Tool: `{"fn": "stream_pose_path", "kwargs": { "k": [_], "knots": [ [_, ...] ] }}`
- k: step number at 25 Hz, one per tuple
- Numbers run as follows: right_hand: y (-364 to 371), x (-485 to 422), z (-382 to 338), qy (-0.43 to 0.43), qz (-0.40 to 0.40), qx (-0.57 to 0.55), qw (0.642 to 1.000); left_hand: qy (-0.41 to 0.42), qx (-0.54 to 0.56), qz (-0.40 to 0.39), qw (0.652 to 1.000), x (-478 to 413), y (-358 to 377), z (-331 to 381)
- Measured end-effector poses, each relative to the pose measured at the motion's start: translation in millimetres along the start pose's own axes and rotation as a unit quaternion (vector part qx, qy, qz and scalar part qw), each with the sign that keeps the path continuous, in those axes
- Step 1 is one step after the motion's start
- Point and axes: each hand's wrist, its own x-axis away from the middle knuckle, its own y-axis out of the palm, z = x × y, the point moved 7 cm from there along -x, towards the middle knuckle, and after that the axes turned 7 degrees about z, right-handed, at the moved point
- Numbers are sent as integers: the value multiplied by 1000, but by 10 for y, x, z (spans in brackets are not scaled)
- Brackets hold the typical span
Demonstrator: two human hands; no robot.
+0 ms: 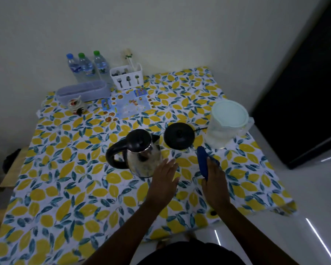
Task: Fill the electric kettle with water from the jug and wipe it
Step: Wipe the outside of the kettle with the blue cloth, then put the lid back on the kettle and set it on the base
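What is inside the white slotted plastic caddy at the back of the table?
The white slotted plastic caddy holds dark-looking cutlery heads and pale chopsticks sticking up above the rim. Its wall hides the lower parts, so a count is not possible.

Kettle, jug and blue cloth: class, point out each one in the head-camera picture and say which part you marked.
kettle (144,159): head view, on its shiny steel body.
jug (218,136): head view, on its clear side wall.
blue cloth (202,161): head view, on the rolled middle, held in the right hand.

Three bottles (86,66), one kettle (141,153), one base (179,136), one jug (227,124), two baskets (126,76), one cloth (203,161), two hands (165,177).
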Motion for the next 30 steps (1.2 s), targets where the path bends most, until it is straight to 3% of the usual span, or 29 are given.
{"fn": "stream_pose_path", "kwargs": {
  "k": [5,10,15,22,27,30],
  "knots": [
    [377,196,428,-4,-128,151,980,-18,-8,-150,988,95,599,112],
    [426,241,432,-38,-122,139,982,-48,-26,-177,983,286,686,7],
    [362,160,128,-99,-106,87,986,-68,-3,-86,994,268,323,-121],
    [99,-207,-1155,-255,-27,-56,965,-118,33,171,978,225,-698,-542],
    [198,-451,-2070,-334,-52,-41,940,-215,3,214,953,152,-1173,-1053],
    [338,-522,-2364,-350,-71,-8,934,-240,20,169,956,71,-1261,-1346]
  ]
}}
